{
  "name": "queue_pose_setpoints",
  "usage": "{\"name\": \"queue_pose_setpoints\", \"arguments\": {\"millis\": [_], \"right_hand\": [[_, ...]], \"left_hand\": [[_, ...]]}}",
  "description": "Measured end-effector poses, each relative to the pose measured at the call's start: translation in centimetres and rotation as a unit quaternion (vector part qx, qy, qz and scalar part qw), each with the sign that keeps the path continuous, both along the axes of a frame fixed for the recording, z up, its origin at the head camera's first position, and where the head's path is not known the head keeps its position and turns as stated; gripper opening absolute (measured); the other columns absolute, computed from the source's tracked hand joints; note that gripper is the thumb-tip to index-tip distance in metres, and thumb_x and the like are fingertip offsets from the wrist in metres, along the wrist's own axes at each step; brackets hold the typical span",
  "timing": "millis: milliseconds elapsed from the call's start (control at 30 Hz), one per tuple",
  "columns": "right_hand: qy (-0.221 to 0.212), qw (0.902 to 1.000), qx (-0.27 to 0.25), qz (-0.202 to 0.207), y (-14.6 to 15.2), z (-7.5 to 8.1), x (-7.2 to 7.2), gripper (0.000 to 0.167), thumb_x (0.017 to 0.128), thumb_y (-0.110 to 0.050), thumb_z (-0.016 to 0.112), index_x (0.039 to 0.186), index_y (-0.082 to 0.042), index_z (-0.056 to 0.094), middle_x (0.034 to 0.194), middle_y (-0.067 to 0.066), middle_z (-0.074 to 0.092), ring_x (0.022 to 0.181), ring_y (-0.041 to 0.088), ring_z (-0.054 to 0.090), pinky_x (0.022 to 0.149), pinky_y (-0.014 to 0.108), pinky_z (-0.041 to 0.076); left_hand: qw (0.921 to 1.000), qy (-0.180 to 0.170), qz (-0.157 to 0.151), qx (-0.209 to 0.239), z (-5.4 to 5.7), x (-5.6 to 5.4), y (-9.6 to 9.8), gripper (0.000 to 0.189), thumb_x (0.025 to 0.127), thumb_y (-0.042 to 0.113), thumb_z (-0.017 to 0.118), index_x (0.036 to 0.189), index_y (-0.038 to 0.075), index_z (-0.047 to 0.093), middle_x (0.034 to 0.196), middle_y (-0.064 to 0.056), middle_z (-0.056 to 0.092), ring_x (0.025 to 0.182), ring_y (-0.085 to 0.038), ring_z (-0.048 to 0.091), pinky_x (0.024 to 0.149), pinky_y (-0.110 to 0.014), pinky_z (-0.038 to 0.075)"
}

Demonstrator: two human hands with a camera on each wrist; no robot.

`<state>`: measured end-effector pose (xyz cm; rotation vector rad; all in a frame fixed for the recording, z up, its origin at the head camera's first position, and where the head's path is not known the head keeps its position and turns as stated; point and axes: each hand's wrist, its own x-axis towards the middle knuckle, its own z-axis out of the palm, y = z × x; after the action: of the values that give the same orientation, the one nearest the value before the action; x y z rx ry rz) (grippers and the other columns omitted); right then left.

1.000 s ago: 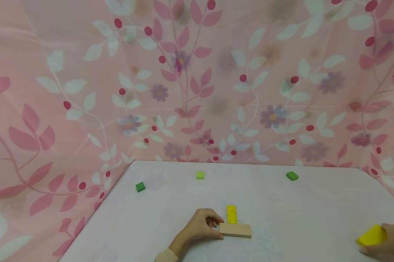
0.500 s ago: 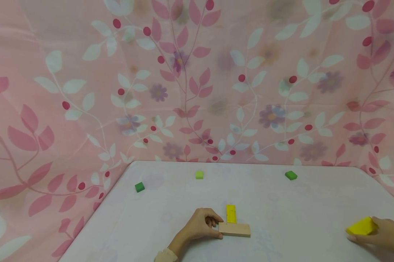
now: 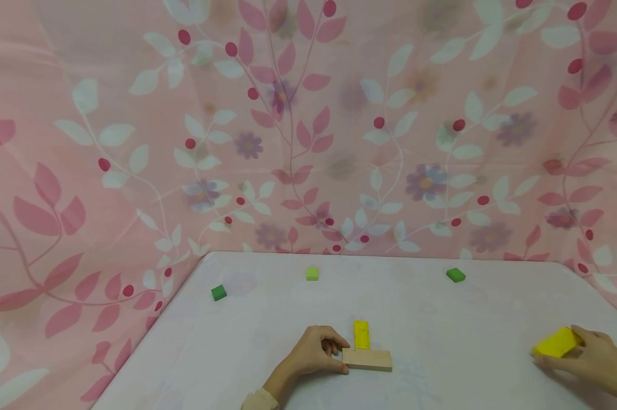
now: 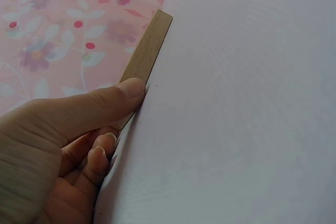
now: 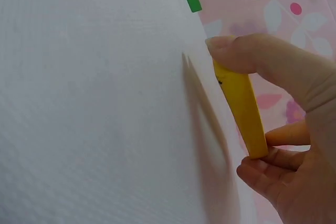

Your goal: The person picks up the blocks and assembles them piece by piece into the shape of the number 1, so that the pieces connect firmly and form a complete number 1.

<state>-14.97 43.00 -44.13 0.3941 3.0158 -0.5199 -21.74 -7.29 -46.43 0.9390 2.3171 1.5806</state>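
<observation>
My left hand (image 3: 315, 353) pinches the left end of a plain wooden block (image 3: 367, 359) lying near the front middle of the table. In the left wrist view the thumb presses along one side of that wooden block (image 4: 148, 51). Directly behind it lies a yellow block (image 3: 362, 334), end-on to its back edge. Over at the right my right hand (image 3: 592, 359) holds a second yellow block (image 3: 556, 342) between thumb and fingers. The right wrist view has this yellow block (image 5: 241, 109) gripped at both ends, with a shadow on the table beside it.
Toward the back of the white-covered table (image 3: 267, 319) are a dark green block (image 3: 219, 292) at left, a light green block (image 3: 312, 274) near the middle and a green block (image 3: 456, 275) at right. Floral pink cloth (image 3: 339, 142) hangs behind and at the sides.
My right hand has come in from the right edge, moving left and away from me with its yellow block, which has turned a little. The left hand and wooden block stay put.
</observation>
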Motion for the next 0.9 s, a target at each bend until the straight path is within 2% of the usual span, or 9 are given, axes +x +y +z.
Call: {"name": "queue_pose_setpoints", "arguments": {"millis": [200, 433, 533, 667, 900], "right_hand": [[0.049, 0.9979, -0.027, 0.034, -0.5, 0.0, -0.3, 0.101, 0.078, -0.052, 0.069, 0.119, 0.032, 0.031, 0.109, 0.055, 0.030, 0.095, 0.058, 0.037, 0.078, 0.067, 0.040], [0.050, 0.9976, -0.046, 0.007, -1.0, 0.0, -0.7, 0.103, 0.080, -0.057, 0.064, 0.125, 0.028, 0.026, 0.112, 0.053, 0.025, 0.094, 0.055, 0.040, 0.076, 0.063, 0.042], [0.064, 0.9964, -0.054, 0.001, -1.3, 0.1, -0.7, 0.102, 0.081, -0.057, 0.064, 0.128, 0.026, 0.026, 0.114, 0.051, 0.027, 0.091, 0.051, 0.045, 0.075, 0.060, 0.044], [0.090, 0.9938, -0.064, 0.010, -1.8, 0.4, -0.7, 0.096, 0.082, -0.053, 0.065, 0.128, 0.024, 0.029, 0.116, 0.049, 0.029, 0.090, 0.052, 0.049, 0.073, 0.058, 0.046], [0.116, 0.9874, -0.096, 0.049, -2.9, 0.6, -1.2, 0.087, 0.083, -0.045, 0.068, 0.130, 0.021, 0.035, 0.123, 0.049, 0.030, 0.099, 0.057, 0.049, 0.075, 0.060, 0.047]], "left_hand": [[1.0000, 0.001, -0.002, 0.001, -0.1, -0.1, 0.0, 0.032, 0.062, 0.006, 0.086, 0.091, 0.002, 0.073, 0.072, 0.006, 0.061, 0.058, 0.002, 0.048, 0.053, -0.013, 0.042], [1.0000, 0.002, -0.002, 0.005, -0.3, -0.1, 0.0, 0.032, 0.062, 0.007, 0.086, 0.091, 0.002, 0.073, 0.072, 0.008, 0.060, 0.058, 0.002, 0.049, 0.052, -0.015, 0.044], [1.0000, 0.003, 0.000, 0.005, -0.3, -0.1, 0.0, 0.032, 0.062, 0.007, 0.086, 0.091, 0.002, 0.073, 0.071, 0.008, 0.060, 0.058, 0.002, 0.049, 0.052, -0.015, 0.044], [1.0000, 0.001, -0.001, 0.004, -0.2, -0.1, 0.1, 0.032, 0.062, 0.007, 0.086, 0.091, 0.002, 0.073, 0.072, 0.007, 0.061, 0.059, 0.002, 0.049, 0.053, -0.015, 0.044], [1.0000, 0.002, 0.001, 0.004, 0.0, 0.0, 0.0, 0.032, 0.062, 0.007, 0.086, 0.091, 0.002, 0.073, 0.072, 0.007, 0.061, 0.059, 0.002, 0.049, 0.053, -0.014, 0.043]]}}
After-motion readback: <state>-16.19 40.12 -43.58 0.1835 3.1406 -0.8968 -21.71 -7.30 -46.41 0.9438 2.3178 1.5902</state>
